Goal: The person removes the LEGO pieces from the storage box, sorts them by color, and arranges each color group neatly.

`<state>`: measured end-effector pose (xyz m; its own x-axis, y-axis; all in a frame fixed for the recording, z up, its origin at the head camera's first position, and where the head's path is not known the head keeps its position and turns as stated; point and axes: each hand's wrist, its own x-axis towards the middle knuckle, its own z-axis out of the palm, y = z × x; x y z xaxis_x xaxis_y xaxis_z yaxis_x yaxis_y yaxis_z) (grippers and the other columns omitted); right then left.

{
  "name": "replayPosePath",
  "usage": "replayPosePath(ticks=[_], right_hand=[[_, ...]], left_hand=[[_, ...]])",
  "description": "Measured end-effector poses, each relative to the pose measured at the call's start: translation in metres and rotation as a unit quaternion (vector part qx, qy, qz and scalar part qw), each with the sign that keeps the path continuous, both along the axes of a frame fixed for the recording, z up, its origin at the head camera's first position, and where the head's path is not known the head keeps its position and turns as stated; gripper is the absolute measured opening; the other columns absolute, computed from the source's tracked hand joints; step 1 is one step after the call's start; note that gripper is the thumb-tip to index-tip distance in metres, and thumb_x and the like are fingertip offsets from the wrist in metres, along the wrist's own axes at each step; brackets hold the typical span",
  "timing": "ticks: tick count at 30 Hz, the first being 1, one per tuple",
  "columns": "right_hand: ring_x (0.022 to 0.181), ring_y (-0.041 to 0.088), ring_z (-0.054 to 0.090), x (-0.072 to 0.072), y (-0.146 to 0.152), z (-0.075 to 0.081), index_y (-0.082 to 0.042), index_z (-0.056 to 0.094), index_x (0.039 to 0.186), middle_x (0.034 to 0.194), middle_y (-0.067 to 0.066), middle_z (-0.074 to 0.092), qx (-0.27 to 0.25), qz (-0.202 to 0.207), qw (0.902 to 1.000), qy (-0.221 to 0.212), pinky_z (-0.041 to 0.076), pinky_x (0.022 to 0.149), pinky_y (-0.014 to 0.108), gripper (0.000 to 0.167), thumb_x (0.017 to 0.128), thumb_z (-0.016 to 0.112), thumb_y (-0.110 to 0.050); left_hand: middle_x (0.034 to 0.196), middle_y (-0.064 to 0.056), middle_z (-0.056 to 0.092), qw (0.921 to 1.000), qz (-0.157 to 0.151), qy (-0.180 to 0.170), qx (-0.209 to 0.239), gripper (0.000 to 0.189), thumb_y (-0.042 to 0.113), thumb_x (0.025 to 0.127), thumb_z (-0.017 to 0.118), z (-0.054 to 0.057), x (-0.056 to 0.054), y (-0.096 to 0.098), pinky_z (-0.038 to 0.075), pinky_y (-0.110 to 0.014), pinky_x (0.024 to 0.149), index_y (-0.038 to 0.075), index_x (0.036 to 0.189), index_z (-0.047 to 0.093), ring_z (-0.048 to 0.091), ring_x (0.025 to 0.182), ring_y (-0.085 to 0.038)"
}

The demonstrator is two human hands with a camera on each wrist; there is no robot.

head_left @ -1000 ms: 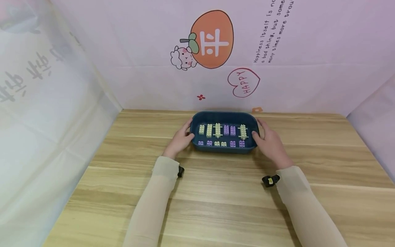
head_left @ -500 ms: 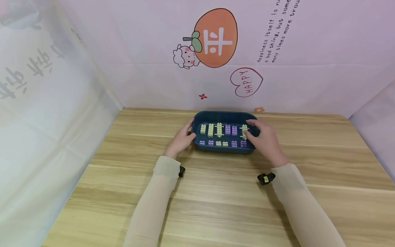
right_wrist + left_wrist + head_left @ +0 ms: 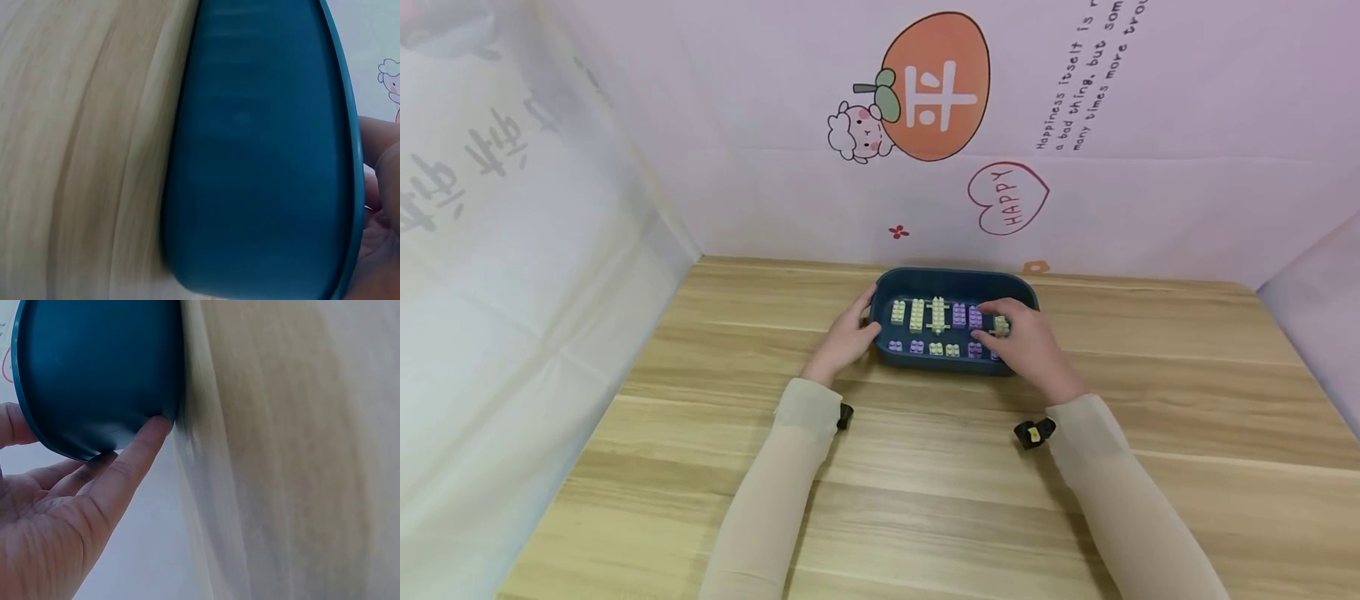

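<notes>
A dark blue tray (image 3: 925, 362) stands on the wooden table against the back wall, with two rows of toy building bricks in it. My left hand (image 3: 844, 340) holds the tray's left end, thumb at the rim and fingers against the outer wall (image 3: 100, 369). Over the tray's right part is my right hand (image 3: 1028, 340), thumb and forefinger apart around a purple brick (image 3: 975, 316); whether they touch it is unclear. Under that hand a pale yellow piece with side pegs (image 3: 1001, 324) is partly hidden. In the right wrist view, the tray's outer wall (image 3: 262, 150) hides the fingertips.
Further left in the tray lie another purple brick (image 3: 958, 314), a pale yellow piece with pegs (image 3: 937, 315) and plain yellow bricks (image 3: 917, 315). Small purple and yellow bricks line the near side. The printed wall sheet (image 3: 775, 200) rises right behind the tray.
My right hand has let go of the tray's right rim and moved left over the bricks, from the pegged yellow piece to the purple brick. The left hand stays on the tray.
</notes>
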<state>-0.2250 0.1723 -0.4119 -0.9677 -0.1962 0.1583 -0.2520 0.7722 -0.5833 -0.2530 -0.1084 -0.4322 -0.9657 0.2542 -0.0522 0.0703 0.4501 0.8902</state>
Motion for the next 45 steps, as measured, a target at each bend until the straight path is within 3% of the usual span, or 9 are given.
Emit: replayPosePath(ticks=[15, 29, 45], right_hand=[[0.105, 0.029, 0.061, -0.013, -0.020, -0.007, -0.003, 0.065, 0.121, 0.116, 0.015, 0.067, 0.013, 0.073, 0.9956, -0.058, 0.049, 0.096, 0.047, 0.039, 0.085, 0.074, -0.013], [0.104, 0.027, 0.065, -0.034, -0.039, -0.013, -0.006, 0.067, 0.118, 0.114, 0.012, 0.069, 0.004, 0.123, 0.9823, -0.141, 0.052, 0.093, 0.044, 0.034, 0.085, 0.073, -0.008], [0.097, 0.024, 0.064, -0.040, -0.045, -0.011, -0.006, 0.071, 0.112, 0.106, 0.009, 0.071, 0.013, 0.139, 0.9797, -0.144, 0.053, 0.089, 0.042, 0.029, 0.083, 0.073, -0.003]], left_hand=[[0.159, -0.008, 0.027, 1.0000, -0.005, -0.002, -0.008, 0.067, 0.012, 0.097, 0.047, 0.003, 0.001, 0.000, 0.036, -0.045, 0.112, 0.022, 0.157, 0.017, 0.044, 0.134, -0.034], [0.159, -0.008, 0.028, 1.0000, -0.001, -0.005, -0.006, 0.066, 0.013, 0.098, 0.047, -0.001, 0.000, -0.004, 0.035, -0.044, 0.112, 0.022, 0.156, 0.019, 0.046, 0.133, -0.034], [0.159, -0.005, 0.028, 0.9999, -0.005, -0.011, -0.001, 0.068, 0.013, 0.097, 0.050, 0.000, -0.004, -0.003, 0.037, -0.045, 0.110, 0.025, 0.156, 0.018, 0.047, 0.132, -0.032]])
